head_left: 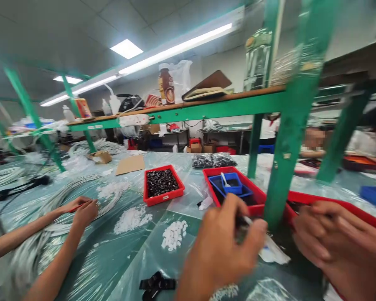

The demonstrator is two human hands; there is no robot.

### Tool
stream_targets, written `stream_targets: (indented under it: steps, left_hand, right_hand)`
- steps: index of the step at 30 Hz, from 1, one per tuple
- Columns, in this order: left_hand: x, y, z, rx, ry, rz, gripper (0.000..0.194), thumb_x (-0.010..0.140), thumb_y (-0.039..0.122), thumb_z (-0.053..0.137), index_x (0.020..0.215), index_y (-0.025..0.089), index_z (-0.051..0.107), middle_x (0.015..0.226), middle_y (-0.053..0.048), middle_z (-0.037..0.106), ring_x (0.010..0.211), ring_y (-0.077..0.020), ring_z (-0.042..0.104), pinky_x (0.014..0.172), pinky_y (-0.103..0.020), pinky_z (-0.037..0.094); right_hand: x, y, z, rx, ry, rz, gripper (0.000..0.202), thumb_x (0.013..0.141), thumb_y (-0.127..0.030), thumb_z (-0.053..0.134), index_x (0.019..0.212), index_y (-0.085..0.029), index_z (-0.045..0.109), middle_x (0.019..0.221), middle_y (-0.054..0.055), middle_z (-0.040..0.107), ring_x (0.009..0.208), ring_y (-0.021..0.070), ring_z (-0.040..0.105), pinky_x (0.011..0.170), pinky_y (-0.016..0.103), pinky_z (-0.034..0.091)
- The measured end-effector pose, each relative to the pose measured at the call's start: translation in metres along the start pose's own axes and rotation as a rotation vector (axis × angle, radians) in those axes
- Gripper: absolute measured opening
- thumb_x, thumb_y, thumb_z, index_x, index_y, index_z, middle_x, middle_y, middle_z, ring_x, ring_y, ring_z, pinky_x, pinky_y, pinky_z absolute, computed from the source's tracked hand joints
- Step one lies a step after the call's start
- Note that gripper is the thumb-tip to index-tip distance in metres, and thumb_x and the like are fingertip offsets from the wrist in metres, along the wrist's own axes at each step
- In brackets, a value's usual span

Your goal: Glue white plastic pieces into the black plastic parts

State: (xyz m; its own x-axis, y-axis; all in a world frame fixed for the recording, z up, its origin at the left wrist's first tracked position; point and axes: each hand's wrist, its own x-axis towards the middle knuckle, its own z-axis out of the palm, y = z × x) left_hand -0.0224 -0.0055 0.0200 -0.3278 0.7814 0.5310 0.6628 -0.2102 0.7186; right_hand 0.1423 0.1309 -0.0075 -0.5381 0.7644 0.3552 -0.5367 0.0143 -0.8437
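My left hand is raised over the table in the front middle, thumb and fingers curled around a small dark thing that is too blurred to name. To its right, my right hand has its fingers closed together; whatever they hold is hidden. Beneath and between the hands lies a crumpled white plastic piece. Left of my left hand is a pile of small white parts. Several black pieces lie near the front edge. Behind my left hand, a red tray holds blue trays and a white scoop.
A green post and shelf beam stand close in front. A red tray holds small black parts. At left, a co-worker's hands work beside coiled grey cables and white parts. Other people sit at right.
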Motion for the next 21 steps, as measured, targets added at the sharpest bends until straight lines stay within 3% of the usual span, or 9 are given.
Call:
stream_targets:
  steps: [7,10,16,21]
  left_hand:
    - [0.015,-0.026,-0.011,0.087,0.062,0.104,0.011,0.087,0.019,0.047,0.076,0.021,0.049,0.058,0.005,0.043,0.052,-0.0107,0.041,0.051,-0.026,0.028]
    - [0.008,-0.024,-0.008,0.08,0.107,0.161,0.009,0.086,0.019,0.046,0.081,0.02,0.054,0.062,0.004,0.047,0.055,-0.0121,0.043,0.053,-0.027,0.03]
    - [-0.012,-0.008,0.009,0.114,0.342,0.366,0.007,0.081,0.016,0.053,0.081,0.023,0.054,0.067,0.004,0.053,0.058,-0.0128,0.044,0.056,-0.027,0.035]
    - [-0.013,-0.01,0.015,0.153,0.302,0.382,0.004,0.083,0.021,0.054,0.086,0.023,0.053,0.071,0.003,0.053,0.058,-0.0128,0.045,0.052,-0.025,0.037]
  right_hand:
    - [-0.008,-0.028,0.024,0.055,0.102,-0.074,0.018,0.079,-0.039,0.08,0.081,-0.025,0.07,0.068,0.001,0.045,0.05,0.0108,0.045,0.041,0.025,0.039]
    - [-0.012,-0.028,0.024,0.037,0.096,-0.097,0.015,0.087,-0.041,0.071,0.085,-0.026,0.068,0.072,0.0,0.044,0.051,0.0104,0.041,0.042,0.025,0.037]
    - [-0.018,-0.025,0.027,0.049,0.052,-0.098,0.012,0.092,-0.036,0.066,0.089,-0.025,0.066,0.072,-0.001,0.048,0.052,0.0093,0.045,0.044,0.022,0.038]
    - [-0.027,-0.023,0.036,-0.117,-0.097,-0.124,0.016,0.096,-0.041,0.065,0.092,-0.025,0.066,0.071,-0.002,0.055,0.056,0.01,0.051,0.049,0.02,0.044]
